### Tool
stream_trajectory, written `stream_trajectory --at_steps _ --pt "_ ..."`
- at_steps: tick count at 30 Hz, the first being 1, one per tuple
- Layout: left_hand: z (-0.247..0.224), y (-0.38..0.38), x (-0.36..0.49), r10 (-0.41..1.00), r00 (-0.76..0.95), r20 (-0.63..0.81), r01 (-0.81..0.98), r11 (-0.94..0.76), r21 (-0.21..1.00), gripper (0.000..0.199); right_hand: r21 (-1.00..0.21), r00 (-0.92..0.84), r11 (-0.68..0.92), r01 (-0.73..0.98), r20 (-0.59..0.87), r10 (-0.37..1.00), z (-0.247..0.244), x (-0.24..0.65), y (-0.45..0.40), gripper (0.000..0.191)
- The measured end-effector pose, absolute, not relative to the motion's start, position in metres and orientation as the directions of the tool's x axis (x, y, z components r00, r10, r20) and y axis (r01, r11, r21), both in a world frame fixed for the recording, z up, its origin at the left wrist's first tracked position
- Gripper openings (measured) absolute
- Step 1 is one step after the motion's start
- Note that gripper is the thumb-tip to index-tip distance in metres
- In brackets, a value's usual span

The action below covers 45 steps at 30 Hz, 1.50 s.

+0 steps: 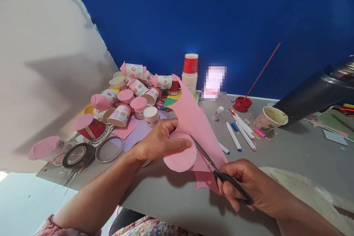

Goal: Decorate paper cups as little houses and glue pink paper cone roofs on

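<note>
Pink paper [199, 132] is held up over the grey table, with a round outlined part [181, 158] at its lower left. My left hand [163, 140] pinches this round part, thumb on top and the other fingers mostly behind it. Black-handled scissors [211, 162] are in my right hand [240, 184], its fingers in and around the handles. The blades lie against the right edge of the circle, between it and the rest of the sheet. A scalloped pink piece hangs below, near the scissor handles.
Decorated paper cups [138, 86] with pink tops lie piled at the left, near tape rolls [79, 155]. A cup stack [190, 70] stands by the blue wall. Markers [233, 136], a glue stick [218, 113], a red pot [242, 104] and a patterned cup [267, 120] are at the right.
</note>
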<state>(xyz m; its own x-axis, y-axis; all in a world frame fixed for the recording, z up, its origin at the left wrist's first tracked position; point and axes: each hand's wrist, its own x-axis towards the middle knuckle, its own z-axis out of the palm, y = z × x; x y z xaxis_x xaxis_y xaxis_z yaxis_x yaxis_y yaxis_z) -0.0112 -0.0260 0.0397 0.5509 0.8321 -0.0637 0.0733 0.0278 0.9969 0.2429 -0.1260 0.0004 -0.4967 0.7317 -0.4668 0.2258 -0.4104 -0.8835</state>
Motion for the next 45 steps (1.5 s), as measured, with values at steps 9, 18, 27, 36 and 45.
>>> stream_trajectory --at_steps 9,18,27,36,45 --pt "0.0412 -0.0281 -0.0080 0.829 0.557 -0.054 0.022 0.050 0.999 0.027 -0.894 -0.501 -0.388 0.224 -0.447 0.741 -0.0031 0.2433 -0.1281 0.055" --pt "0.0404 -0.0264 -0.0110 0.811 0.582 -0.060 0.055 0.034 0.998 0.024 -0.888 -0.497 -0.398 0.229 -0.458 0.737 -0.0011 0.2430 -0.1275 0.054" --pt "0.0436 -0.0249 -0.0150 0.785 0.613 -0.088 0.163 -0.016 0.986 0.021 -0.894 -0.497 -0.379 0.239 -0.448 0.743 -0.0006 0.2439 -0.1280 0.062" --pt "0.0443 -0.0242 -0.0150 0.696 0.714 -0.072 0.114 -0.015 0.993 0.012 -0.884 -0.507 -0.392 0.253 -0.466 0.725 -0.0006 0.2451 -0.1278 0.065" --pt "0.0458 -0.0228 -0.0166 0.688 0.722 -0.073 0.140 -0.043 0.989 0.017 -0.887 -0.515 -0.394 0.239 -0.460 0.723 -0.0018 0.2441 -0.1282 0.064"
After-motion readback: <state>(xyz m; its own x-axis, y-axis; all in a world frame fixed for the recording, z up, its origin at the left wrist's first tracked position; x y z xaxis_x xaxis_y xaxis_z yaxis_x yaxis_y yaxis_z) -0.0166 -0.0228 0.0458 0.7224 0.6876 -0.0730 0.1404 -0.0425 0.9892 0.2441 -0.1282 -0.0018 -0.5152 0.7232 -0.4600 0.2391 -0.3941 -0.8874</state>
